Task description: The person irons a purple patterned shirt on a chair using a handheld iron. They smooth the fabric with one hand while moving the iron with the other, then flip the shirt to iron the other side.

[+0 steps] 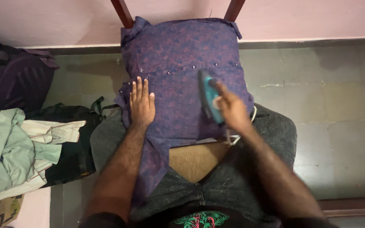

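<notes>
A purple patterned shirt (178, 55) with small buttons lies spread over a seat and my lap. My left hand (141, 102) presses flat on the shirt's left side, fingers together. My right hand (232, 110) grips the handle of a teal clothes iron (210, 96), which rests on the shirt's right half, its tip pointing away from me. A white cord (234, 137) trails from the iron near my wrist.
Two wooden chair posts (122, 12) rise against the pink wall. A heap of pale green and striped clothes (17, 147) and a black bag (74, 126) lie at the left on the grey tiled floor (339, 114). Dark purple cloth (20, 78) sits behind them.
</notes>
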